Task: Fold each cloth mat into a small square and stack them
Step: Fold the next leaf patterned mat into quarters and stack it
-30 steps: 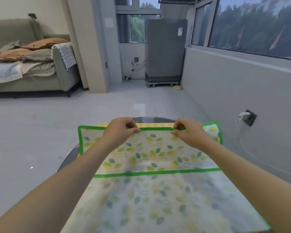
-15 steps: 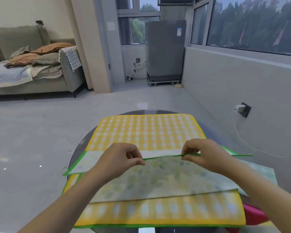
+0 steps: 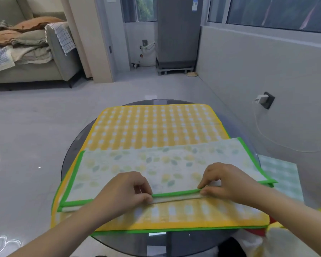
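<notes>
Folding done on the first half: the leaf-print mat (image 3: 156, 167), held up spread a second ago, now lies doubled into a long strip, its green-bound edge brought to the near side, so a crosswise fold should come next. The left hand (image 3: 124, 193) and right hand (image 3: 228, 180) each pinch that doubled edge between thumb and curled fingers. It's thin, soft, limp cloth, resting on a flat yellow checked mat (image 3: 156, 125) that covers most of the round dark glass table (image 3: 70, 151); a pale green checked cloth (image 3: 283, 175) sits to the right.
</notes>
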